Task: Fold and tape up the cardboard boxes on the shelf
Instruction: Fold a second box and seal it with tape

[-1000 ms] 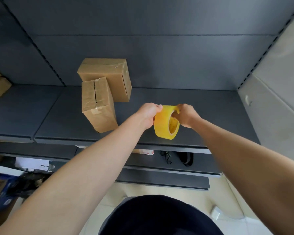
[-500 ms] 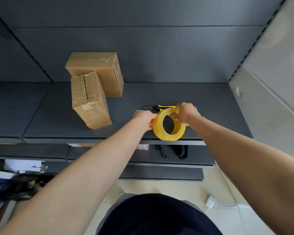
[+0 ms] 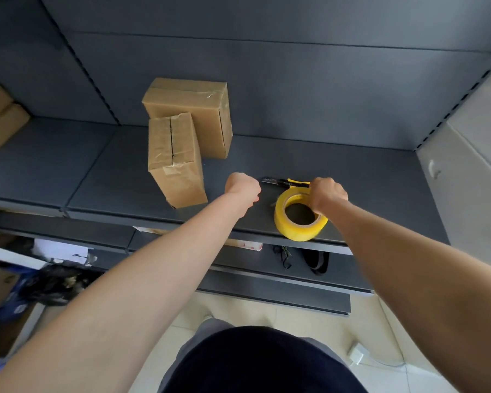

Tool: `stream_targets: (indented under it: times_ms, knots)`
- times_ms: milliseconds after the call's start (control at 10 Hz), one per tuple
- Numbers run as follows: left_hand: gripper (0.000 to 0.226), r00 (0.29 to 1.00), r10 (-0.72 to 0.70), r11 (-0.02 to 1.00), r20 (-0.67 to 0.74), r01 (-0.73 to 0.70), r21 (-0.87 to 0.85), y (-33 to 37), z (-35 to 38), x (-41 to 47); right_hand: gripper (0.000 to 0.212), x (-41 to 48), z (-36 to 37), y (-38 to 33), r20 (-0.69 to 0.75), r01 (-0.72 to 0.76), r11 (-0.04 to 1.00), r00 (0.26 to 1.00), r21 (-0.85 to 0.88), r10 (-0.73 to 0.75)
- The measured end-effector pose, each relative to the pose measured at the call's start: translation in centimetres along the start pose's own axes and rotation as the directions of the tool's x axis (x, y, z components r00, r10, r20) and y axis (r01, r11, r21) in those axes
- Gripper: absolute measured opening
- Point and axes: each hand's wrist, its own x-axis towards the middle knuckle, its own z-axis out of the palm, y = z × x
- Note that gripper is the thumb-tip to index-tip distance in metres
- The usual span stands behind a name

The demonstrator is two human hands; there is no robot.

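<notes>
No writing can be read anywhere. Red print is seen on a small white carton (image 3: pixel 251 245) below the edge of the dark grey metal shelf (image 3: pixel 366 177), but it is too blurred to be made out. Pale marks on the black-and-yellow utility knife (image 3: pixel 271 180) are likewise too small.

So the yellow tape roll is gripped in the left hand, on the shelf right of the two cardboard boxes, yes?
Wrong hand: the head view shows the right hand gripping the yellow tape roll, the left hand curled apart from it. The rest holds: on the shelf, right of the two cardboard boxes.
</notes>
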Motion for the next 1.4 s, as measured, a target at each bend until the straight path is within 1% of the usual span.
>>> stream_targets:
  times_ms: [100,200,300,400,500,600,700,800,900,1000,1100,1200,1300,1400]
  knots:
    - [0.024,0.986,0.137,0.99,-0.096,-0.139,-0.01,0.5,-1.8,0.3,0.019,0.0,0.1,-0.4,0.002,-0.013,0.999,1.0,-0.03,0.013]
    - [0.017,0.96,0.218,0.976,-0.174,-0.217,0.02,0.9,-4.1,0.0,0.018,0.0,-0.8,-1.7,0.0,-0.021,0.998,1.0,-0.055,0.021]
    - [0.027,0.913,0.301,0.952,-0.276,-0.304,0.034,1.5,-7.0,0.2,0.023,-0.2,-2.6,-5.0,-0.036,0.038,0.997,0.999,-0.073,-0.041]
    - [0.029,0.86,0.346,0.933,-0.376,-0.356,0.044,2.1,-10.4,0.2,0.009,-1.0,-3.8,-9.7,-0.029,0.113,0.989,0.993,0.097,-0.111]
    - [0.025,0.801,0.364,0.919,-0.475,-0.393,0.041,2.2,-13.8,1.1,0.025,-1.8,-4.4,-14.6,0.093,0.105,0.915,0.984,0.389,-0.152]
    - [0.02,0.771,0.336,0.933,-0.541,-0.353,0.077,1.9,-16.7,2.4,0.035,-2.8,-5.0,-18.1,0.241,0.0,0.754,0.948,0.657,-0.21]
    - [0.027,0.875,0.192,0.981,-0.444,-0.17,0.088,1.5,-18.4,3.9,0.051,-3.8,-5.6,-20.0,0.338,-0.114,0.65,0.913,0.752,-0.23]
    - [0.054,0.963,0.017,1.0,-0.267,-0.023,-0.019,1.4,-19.0,4.1,0.052,-4.0,-6.0,-21.2,0.375,-0.155,0.608,0.892,0.778,-0.252]
    - [0.049,0.987,-0.035,0.995,-0.159,0.019,-0.097,1.7,-19.5,4.4,0.048,-3.6,-6.3,-22.0,0.399,-0.214,0.619,0.9,0.756,-0.176]
    - [0.054,0.994,-0.091,0.986,-0.066,0.08,-0.149,2.1,-20.0,4.9,0.051,-2.9,-6.6,-22.6,0.387,-0.258,0.665,0.921,0.701,-0.051]
    - [0.059,0.995,-0.099,0.97,0.002,0.097,-0.222,2.2,-20.2,5.0,0.046,-1.8,-7.3,-23.0,0.304,-0.225,0.721,0.952,0.656,0.021]
    - [0.06,0.99,-0.104,0.927,0.1,0.133,-0.35,2.1,-20.8,5.6,0.029,-0.7,-7.8,-23.7,0.233,-0.228,0.65,0.969,0.725,0.08]
    - [0.051,0.987,-0.104,0.899,0.121,0.145,-0.412,2.4,-21.3,6.0,0.021,-0.1,-8.1,-24.5,0.179,-0.217,0.624,0.976,0.75,0.124]
    - [0.045,0.987,-0.121,0.896,0.104,0.154,-0.417,2.5,-21.9,6.2,0.038,0.6,-8.2,-24.8,0.159,-0.214,0.58,0.976,0.786,0.146]
